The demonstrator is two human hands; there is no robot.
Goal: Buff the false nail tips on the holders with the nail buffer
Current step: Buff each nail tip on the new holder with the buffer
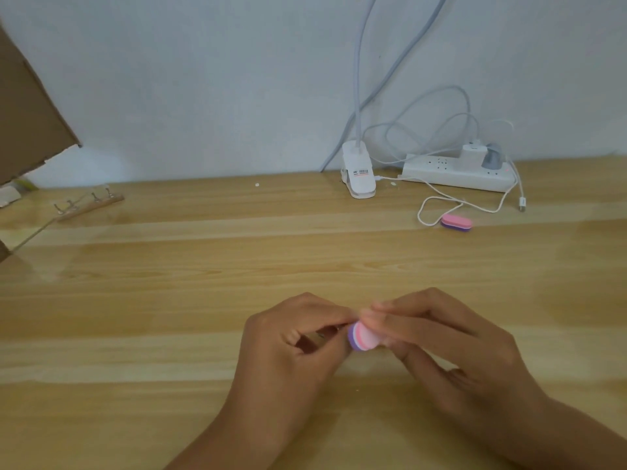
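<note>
Your right hand [451,340] grips the buffer [363,337] just above the table [203,300], touching your left hand [291,344]. The left hand's curled fingers pinch a thin holder [327,333], its tip hidden. A wooden rack [90,204] stands far left, and a second buffer [456,222] lies far right.

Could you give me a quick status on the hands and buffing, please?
Right hand gripping nail buffer. Left hand pinching likely holder at it, nail tip hidden. Nothing in the way; spare buffer lies far right.
</note>
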